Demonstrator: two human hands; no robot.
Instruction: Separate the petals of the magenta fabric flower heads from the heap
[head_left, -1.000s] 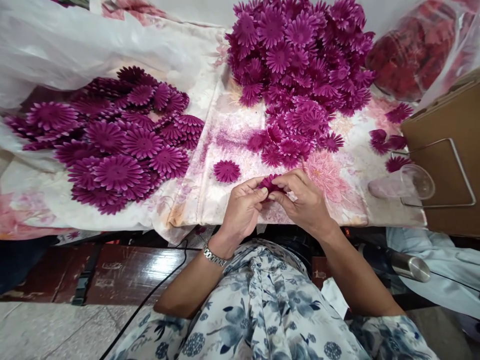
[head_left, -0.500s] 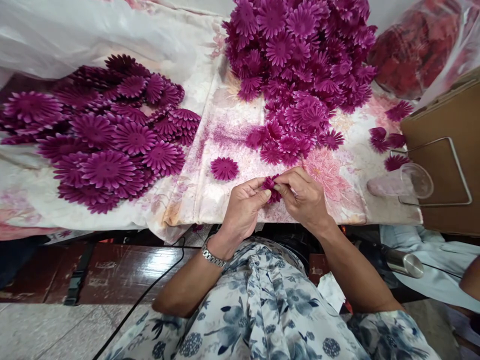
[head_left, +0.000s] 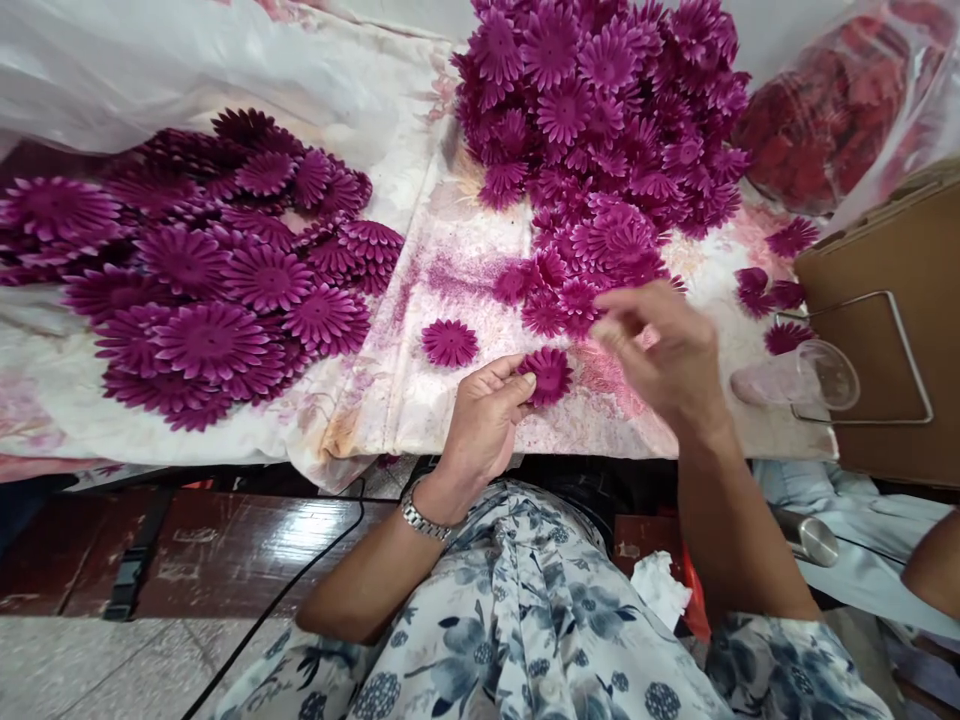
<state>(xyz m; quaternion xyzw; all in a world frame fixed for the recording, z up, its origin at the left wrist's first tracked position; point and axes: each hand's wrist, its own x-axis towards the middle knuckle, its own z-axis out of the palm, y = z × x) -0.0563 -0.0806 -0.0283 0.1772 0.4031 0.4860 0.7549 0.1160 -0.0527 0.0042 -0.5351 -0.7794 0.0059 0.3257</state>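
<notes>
The right hand [head_left: 664,350] is being smeared by motion blur above the stained cloth [head_left: 465,250], so whether its fingers are closed cannot be told. A purple fabric flower [head_left: 549,374] is being pinched at its edge between thumb and fingertips of the left hand [head_left: 484,420], close to the table's near edge. Red flower pieces are being held in a clear plastic bag [head_left: 911,110], partly cut off. A clear plastic cup [head_left: 821,372] is lying sideways, its contents unclear.

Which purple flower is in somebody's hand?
The small purple fabric flower pinched by the left hand; the others lie piled or scattered over the stained floral cloth.
</notes>
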